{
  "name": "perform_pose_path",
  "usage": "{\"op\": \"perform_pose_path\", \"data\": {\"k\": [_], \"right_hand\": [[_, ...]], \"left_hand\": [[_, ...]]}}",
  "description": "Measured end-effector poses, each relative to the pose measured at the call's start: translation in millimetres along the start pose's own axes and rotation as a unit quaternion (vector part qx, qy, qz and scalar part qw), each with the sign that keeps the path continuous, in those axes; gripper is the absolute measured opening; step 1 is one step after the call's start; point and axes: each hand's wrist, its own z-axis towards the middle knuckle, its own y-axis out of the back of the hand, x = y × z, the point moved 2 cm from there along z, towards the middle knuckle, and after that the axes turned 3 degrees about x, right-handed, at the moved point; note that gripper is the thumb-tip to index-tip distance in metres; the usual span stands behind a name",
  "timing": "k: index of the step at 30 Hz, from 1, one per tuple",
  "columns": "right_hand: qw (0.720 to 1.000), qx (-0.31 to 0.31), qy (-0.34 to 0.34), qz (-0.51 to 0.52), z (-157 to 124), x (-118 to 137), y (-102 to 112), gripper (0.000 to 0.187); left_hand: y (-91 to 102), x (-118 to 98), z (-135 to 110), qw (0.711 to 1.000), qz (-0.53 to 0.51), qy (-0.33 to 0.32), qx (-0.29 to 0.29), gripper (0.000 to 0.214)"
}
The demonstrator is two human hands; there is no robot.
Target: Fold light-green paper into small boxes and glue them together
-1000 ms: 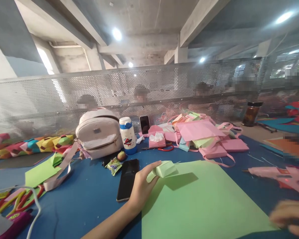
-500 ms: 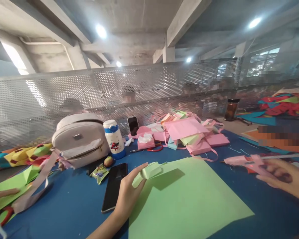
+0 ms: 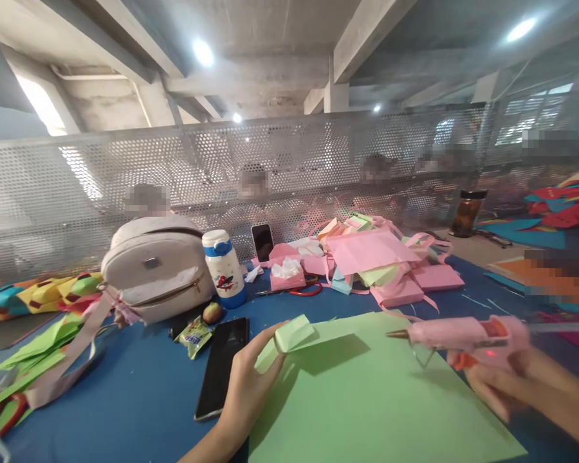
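My left hand point(image 3: 248, 386) grips a small folded green paper piece point(image 3: 289, 335) and holds it just above the near-left corner of a large green paper sheet point(image 3: 367, 405). My right hand point(image 3: 504, 382) is closed round the handle of a pink glue gun point(image 3: 463, 334). The gun's metal tip points left toward the folded piece, a hand's width away from it, over the sheet.
A black phone point(image 3: 220, 366) lies left of my left hand on the blue table point(image 3: 125, 411). Behind are a snack packet point(image 3: 193, 334), a white backpack point(image 3: 157, 270), a bottle point(image 3: 224, 267), red scissors point(image 3: 303, 289) and pink paper piles point(image 3: 381, 263). People sit beyond the mesh fence point(image 3: 289, 167).
My right hand took the pink glue gun from the right side of the table and brought it left over the green sheet. My left hand kept hold of the folded piece.
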Motion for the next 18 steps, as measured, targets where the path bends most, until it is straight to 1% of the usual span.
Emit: {"op": "perform_pose_path", "data": {"k": [1,2,4,6,8,11,16,18], "right_hand": [[0.995,0.080,-0.016,0.049,1,10,-15,0.063],[0.985,0.144,-0.030,0.090,3,19,-29,0.061],[0.967,0.209,-0.019,0.146,10,34,-53,0.059],[0.949,0.253,0.005,0.189,18,45,-73,0.057],[0.944,0.258,0.014,0.205,26,51,-87,0.052],[0.948,0.243,0.012,0.204,33,55,-100,0.049],[0.950,0.241,0.005,0.199,33,55,-108,0.054],[0.950,0.240,-0.011,0.199,31,55,-110,0.054]], "left_hand": [[0.4,0,0,1.000,-0.002,0.003,-0.004,0.032],[0.9,0,-1,1.000,-0.005,0.005,-0.009,0.032],[2.1,-2,-1,1.000,-0.010,0.003,-0.013,0.032],[3.5,-3,-2,1.000,-0.015,-0.004,-0.013,0.032],[5.0,-5,-2,1.000,-0.020,-0.016,-0.017,0.034],[6.8,-6,-3,0.999,-0.031,-0.032,-0.031,0.037],[6.1,-8,-4,0.998,-0.043,-0.035,-0.036,0.034],[5.5,-9,-4,0.998,-0.046,-0.035,-0.033,0.032]]}}
